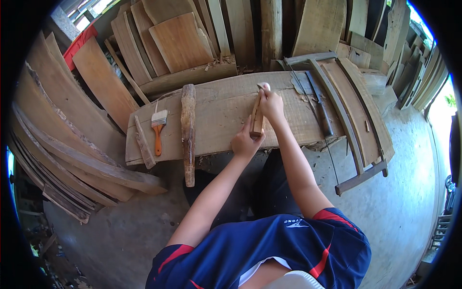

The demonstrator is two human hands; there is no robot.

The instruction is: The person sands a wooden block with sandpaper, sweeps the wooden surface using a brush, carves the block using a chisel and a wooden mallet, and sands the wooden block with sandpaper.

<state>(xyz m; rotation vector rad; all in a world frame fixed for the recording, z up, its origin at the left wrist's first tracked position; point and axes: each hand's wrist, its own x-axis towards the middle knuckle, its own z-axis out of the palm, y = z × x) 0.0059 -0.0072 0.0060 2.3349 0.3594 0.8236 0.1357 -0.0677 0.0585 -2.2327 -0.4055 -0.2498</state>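
My left hand (246, 140) grips the lower end of a small narrow wooden piece (257, 119) over a broad slab (221, 111). My right hand (272, 103) is closed at the upper end of that piece, around a small tool (261, 87) whose details I cannot make out. To their left lie a long rough piece of wood (188, 135), a paintbrush (158, 130) with an orange handle, and a short strip of wood (143, 142). To their right lies a long dark metal tool (319, 106) among wood shavings.
A wooden bow saw (361, 171) with a thin blade lies across boards at the slab's right end. Many planks (103, 82) and a post (272, 31) stand behind and left. A red cloth (77, 45) shows at back left. The concrete floor (394, 207) surrounds the slab.
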